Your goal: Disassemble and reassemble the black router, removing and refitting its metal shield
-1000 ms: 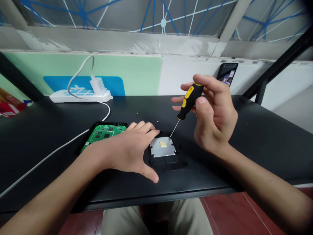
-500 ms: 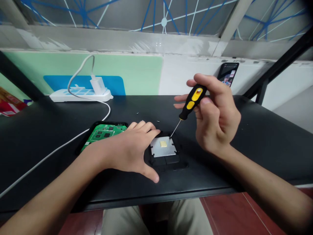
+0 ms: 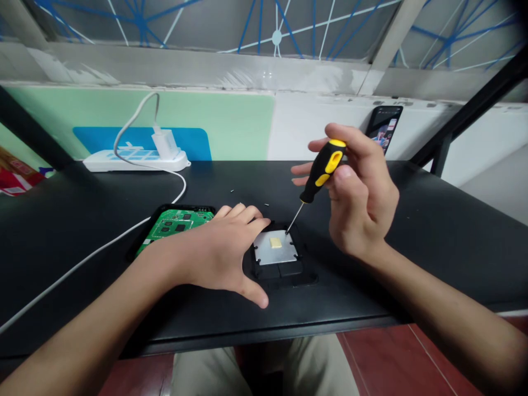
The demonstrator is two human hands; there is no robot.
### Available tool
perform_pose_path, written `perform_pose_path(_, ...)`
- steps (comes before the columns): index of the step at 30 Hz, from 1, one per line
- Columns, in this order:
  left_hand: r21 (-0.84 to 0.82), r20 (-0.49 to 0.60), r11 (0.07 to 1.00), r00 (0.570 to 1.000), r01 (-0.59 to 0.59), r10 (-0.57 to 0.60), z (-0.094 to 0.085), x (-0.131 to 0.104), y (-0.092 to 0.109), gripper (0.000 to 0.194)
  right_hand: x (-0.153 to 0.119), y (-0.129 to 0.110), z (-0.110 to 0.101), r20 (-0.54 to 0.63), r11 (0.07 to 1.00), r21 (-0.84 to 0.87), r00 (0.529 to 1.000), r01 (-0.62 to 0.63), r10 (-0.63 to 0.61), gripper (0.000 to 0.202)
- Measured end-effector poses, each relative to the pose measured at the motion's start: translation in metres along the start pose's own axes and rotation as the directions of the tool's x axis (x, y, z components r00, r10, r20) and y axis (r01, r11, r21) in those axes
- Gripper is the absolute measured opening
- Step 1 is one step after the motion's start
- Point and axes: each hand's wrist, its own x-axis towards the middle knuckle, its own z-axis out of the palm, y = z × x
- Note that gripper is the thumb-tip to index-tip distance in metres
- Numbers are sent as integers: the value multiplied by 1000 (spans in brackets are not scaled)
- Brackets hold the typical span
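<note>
My right hand [image 3: 363, 192] grips a black and yellow screwdriver [image 3: 324, 170] between thumb and fingers. Its thin shaft slants down to the upper right corner of a silver metal plate [image 3: 268, 256], where the tip meets a corner fixing. A pale yellow square pad [image 3: 275, 242] sits on the plate. Around the plate lies a black plastic cover [image 3: 291, 268]. My left hand [image 3: 218, 250] rests with thumb and fingers spread at the cover's left side. Partly behind that hand and wrist is a green circuit board [image 3: 175, 223] in a black housing.
Two tiny screws, one [image 3: 266, 204] near the cover and one [image 3: 232, 191] farther back, lie on the black table [image 3: 350, 297]. A white power strip [image 3: 136, 160] with a plugged-in charger [image 3: 165, 144] stands behind. Its white cable [image 3: 82, 259] crosses the left side. A phone [image 3: 383, 126] leans at the back right.
The screwdriver's handle has turned and stands slightly steeper, and my right hand has shifted a little left. The tip stays at the same corner. My left hand has not moved.
</note>
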Motion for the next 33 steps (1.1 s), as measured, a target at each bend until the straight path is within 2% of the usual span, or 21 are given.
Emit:
perform_pose_path(4, -1, -4, 1000, 1000, -9, 9, 0, 0, -1, 97, 0, 1, 0, 25, 999, -44, 1000, 9, -8, 36)
perform_pose_path(9, 6, 0, 1000, 1000, -1, 1, 0, 0, 0, 101, 1, 8, -1, -61, 990, -132, 996, 54, -62, 43)
perform_pose_path(11, 3, -2, 1000, 1000, 1, -1, 0, 0, 0, 102, 0, 8, -1, -65, 995, -92, 997, 31, -37, 39)
perform_pose_path(16, 0, -9, 1000, 1000, -6, 6, 1, 0, -1, 100, 0, 3, -1, 22, 1000, -3, 999, -27, 27, 33)
perform_pose_path(23, -5, -11, 1000, 1000, -15, 15, 1, 0, -1, 99, 2, 9, -4, -76, 975, -213, 993, 68, -85, 38)
perform_pose_path(27, -1, -8, 1000, 1000, -7, 7, 0, 0, -1, 99, 1, 9, -5, -99, 988, -153, 995, 15, -31, 33)
perform_pose_path(30, -5, 5, 1000, 1000, 5, -5, 0, 0, -1, 101, 0, 7, -5, -50, 996, -85, 999, -25, 21, 36)
perform_pose_path(33, -10, 5, 1000, 1000, 10, -10, 0, 0, -1, 102, 1, 7, -4, -21, 994, -105, 1000, 16, -18, 39)
